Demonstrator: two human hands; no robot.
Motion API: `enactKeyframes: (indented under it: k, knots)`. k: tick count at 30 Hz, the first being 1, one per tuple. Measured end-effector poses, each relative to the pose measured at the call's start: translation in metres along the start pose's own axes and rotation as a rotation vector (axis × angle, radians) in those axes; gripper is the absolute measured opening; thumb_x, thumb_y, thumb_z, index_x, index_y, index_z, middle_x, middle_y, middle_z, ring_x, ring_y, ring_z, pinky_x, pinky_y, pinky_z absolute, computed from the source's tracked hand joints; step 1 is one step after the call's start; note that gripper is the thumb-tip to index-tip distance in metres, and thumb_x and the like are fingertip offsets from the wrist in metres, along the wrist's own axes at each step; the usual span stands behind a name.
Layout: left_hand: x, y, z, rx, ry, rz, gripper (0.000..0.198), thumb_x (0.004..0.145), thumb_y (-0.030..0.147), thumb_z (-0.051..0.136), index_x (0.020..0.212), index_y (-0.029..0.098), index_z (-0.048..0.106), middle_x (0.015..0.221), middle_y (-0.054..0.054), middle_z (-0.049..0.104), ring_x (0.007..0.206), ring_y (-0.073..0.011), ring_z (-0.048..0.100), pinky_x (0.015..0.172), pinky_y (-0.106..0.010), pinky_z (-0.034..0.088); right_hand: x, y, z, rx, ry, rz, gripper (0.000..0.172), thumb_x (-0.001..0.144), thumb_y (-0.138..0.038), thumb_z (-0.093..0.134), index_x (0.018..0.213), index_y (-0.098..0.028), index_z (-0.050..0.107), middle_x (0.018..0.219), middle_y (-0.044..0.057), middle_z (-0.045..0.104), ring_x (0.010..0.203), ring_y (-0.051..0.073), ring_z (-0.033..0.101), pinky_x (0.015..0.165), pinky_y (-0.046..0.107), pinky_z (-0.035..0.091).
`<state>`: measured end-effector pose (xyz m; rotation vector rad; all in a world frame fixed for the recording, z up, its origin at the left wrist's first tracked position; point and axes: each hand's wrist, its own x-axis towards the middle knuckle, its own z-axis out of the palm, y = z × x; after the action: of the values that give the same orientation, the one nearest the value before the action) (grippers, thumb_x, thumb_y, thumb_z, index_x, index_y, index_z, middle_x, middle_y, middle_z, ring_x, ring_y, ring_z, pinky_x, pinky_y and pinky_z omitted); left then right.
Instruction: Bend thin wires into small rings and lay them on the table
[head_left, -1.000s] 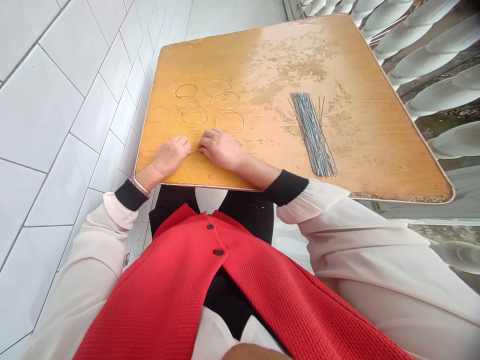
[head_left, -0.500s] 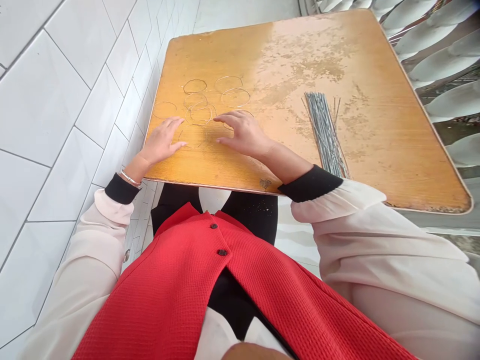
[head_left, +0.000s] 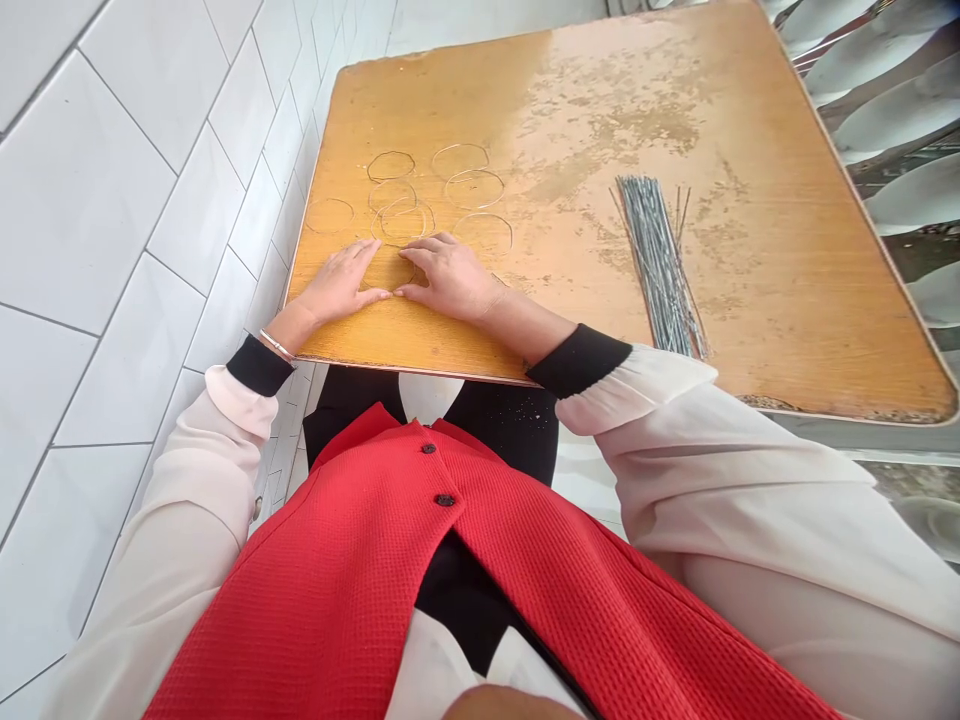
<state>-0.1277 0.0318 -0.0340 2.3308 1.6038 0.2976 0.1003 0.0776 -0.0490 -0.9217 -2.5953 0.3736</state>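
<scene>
My left hand (head_left: 340, 283) rests low over the table at its near left, thumb and fingers spread apart. Facing it, my right hand (head_left: 450, 277) is curved the same way, with thumb apart from fingers. The two thumb tips almost meet. Between the hands lies a thin wire ring, mostly hidden by fingers. Just beyond the fingertips, overlapping wire rings (head_left: 403, 243) lie flat. A darker ring (head_left: 391, 153) sits farther back, and more rings (head_left: 475, 207) lie to the right. One faint ring (head_left: 331, 200) is alone at the left.
A bundle of straight grey metal wires (head_left: 656, 265) lies on the right half of the worn wooden table (head_left: 810, 300). A white tiled wall (head_left: 127, 220) runs along the left. White balusters (head_left: 900, 130) stand beyond the right edge.
My right hand has moved left, closer to my left hand, uncovering a ring on the right. My left hand has shifted slightly right. The ring between them is now more covered.
</scene>
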Motion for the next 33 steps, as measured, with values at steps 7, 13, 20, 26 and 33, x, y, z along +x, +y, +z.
enactKeyframes:
  k: [7,13,20,26,33]
  knots:
    - [-0.003,0.004,0.002,0.006,0.052,0.000,0.079,0.091,0.050,0.065,0.155,0.012,0.037,0.164,-0.022,0.037,0.156,-0.0349,0.032,0.128,-0.053,0.024,0.001,-0.006,0.006,0.008,0.057,0.019,0.050,0.091,-0.044,0.060,0.132,-0.016,0.065,0.130,0.020,0.066,0.123,0.042,0.055,0.104,0.063,0.044]
    - [-0.021,-0.009,-0.008,-0.057,0.139,0.014,0.092,0.087,0.068,0.063,0.157,0.015,0.035,0.165,-0.023,0.035,0.156,-0.0356,0.032,0.127,-0.054,0.027,-0.018,-0.012,-0.028,0.059,0.134,0.075,0.048,0.092,-0.040,0.059,0.136,-0.021,0.063,0.138,0.017,0.063,0.127,0.039,0.055,0.104,0.060,0.046]
    - [-0.044,0.012,0.000,0.088,0.183,0.075,0.091,0.091,0.073,0.048,0.156,0.011,0.036,0.164,-0.027,0.034,0.158,-0.0377,0.025,0.127,-0.059,0.023,-0.116,0.013,-0.094,0.023,0.452,0.614,0.037,0.090,-0.024,0.056,0.122,-0.014,0.072,0.127,0.019,0.070,0.108,0.029,0.069,0.096,0.042,0.052]
    - [-0.068,0.059,0.024,0.079,0.535,0.188,0.047,0.102,0.047,0.048,0.131,0.014,0.063,0.135,-0.020,0.068,0.134,-0.0292,0.061,0.114,-0.050,0.047,-0.163,0.046,-0.100,-0.256,0.278,1.121,0.037,0.088,-0.032,0.067,0.116,-0.010,0.074,0.122,0.026,0.070,0.114,0.033,0.062,0.097,0.042,0.042]
    - [-0.072,0.108,0.061,-0.009,0.405,0.500,0.027,0.101,0.026,0.051,0.109,0.015,0.074,0.107,-0.013,0.080,0.106,-0.0223,0.076,0.092,-0.039,0.063,-0.158,0.046,-0.109,-0.294,0.115,1.176,0.027,0.085,-0.018,0.061,0.105,-0.013,0.079,0.112,0.024,0.075,0.093,0.027,0.062,0.075,0.036,0.039]
